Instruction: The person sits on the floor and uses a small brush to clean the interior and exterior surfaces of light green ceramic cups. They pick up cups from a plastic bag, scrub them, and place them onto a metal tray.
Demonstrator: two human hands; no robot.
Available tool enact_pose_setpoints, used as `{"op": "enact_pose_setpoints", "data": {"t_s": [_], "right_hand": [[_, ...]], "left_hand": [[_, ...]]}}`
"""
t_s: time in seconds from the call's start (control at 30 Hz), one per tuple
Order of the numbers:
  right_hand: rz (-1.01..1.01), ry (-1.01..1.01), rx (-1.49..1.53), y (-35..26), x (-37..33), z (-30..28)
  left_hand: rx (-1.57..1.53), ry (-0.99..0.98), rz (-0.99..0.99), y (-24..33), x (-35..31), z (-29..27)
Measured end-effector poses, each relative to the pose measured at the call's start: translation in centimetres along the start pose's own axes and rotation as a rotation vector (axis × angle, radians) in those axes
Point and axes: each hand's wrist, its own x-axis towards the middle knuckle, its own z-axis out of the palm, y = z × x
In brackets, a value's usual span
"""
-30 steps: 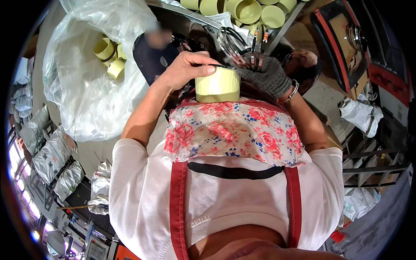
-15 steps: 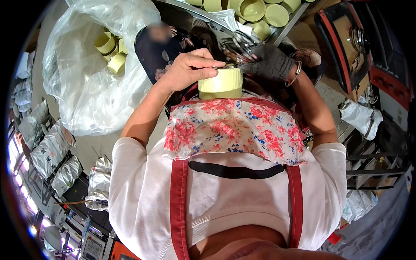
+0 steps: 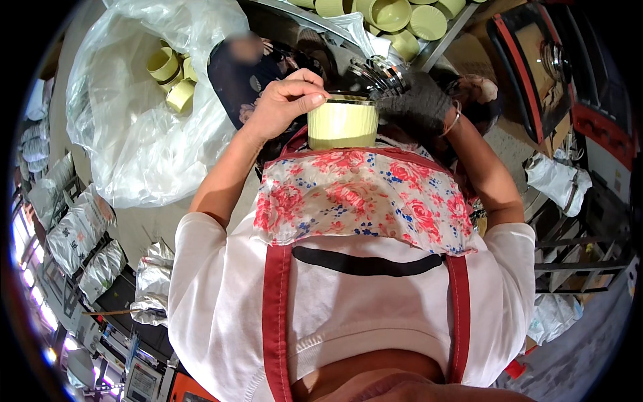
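Observation:
A pale yellow ribbed cup (image 3: 342, 123) stands upright at the waist edge of my floral apron (image 3: 358, 197). Around its top runs a shiny metal ring (image 3: 351, 98). My bare left hand (image 3: 292, 100) is closed, thumb and fingers pinching at the left side of the rim. In a dark grey glove, my right hand (image 3: 416, 104) is closed around several shiny metal rings (image 3: 380, 75) bunched together. Its fingers lie against or very near the right side of the cup; which of the two I cannot tell.
At the left a large clear plastic bag (image 3: 110, 144) holds several yellow cups (image 3: 179, 96). More cups (image 3: 427, 23) lie in a metal-edged tray (image 3: 450, 41) at the far side. A black and red machine part (image 3: 519, 74) stands at the far right.
A shiny ring now shows along the cup's rim, and my left fingers have drawn back to its left edge. The rings in my right hand have tilted upright and shifted slightly right.

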Motion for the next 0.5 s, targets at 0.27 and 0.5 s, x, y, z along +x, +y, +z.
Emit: {"op": "enact_pose_setpoints", "data": {"t_s": [0.27,0.5], "right_hand": [[-0.496,0.069,-0.474,2.5,1.1,0.8],[-0.132,0.255,0.295,0.0,-1.0,2.2]], "left_hand": [[-0.37,-0.054,-0.066,-2.1,0.2,-0.4],[-0.76,-0.087,-0.43,2.2,-0.5,1.5]]}}
